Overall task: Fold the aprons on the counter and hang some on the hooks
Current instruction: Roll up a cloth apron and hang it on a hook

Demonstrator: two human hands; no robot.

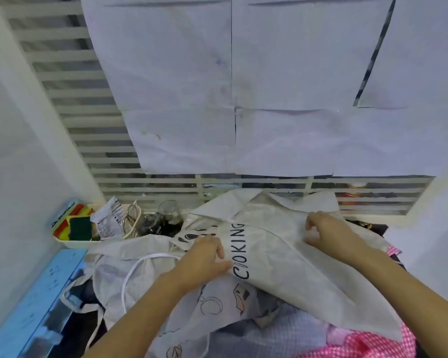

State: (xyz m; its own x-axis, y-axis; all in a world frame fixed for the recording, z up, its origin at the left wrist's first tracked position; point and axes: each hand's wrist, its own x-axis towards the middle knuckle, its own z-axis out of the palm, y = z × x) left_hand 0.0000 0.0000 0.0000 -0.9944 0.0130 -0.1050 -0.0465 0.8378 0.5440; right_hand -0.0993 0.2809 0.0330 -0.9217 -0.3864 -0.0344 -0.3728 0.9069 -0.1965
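While the apron (pixel 277 257) lies half folded atop the heap (pixel 295 329), the left hand (pixel 204 257) pinches its printed fold and the right hand (pixel 329 233), well apart to the right, grips its far edge.

Pink checked apron (pixel 367 343) cut off at bottom edge, jars (pixel 150 225) blurred (contents unreadable).

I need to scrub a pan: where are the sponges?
In the head view, at far left: the sponges sit in a cream tray, just left of the glass jars.
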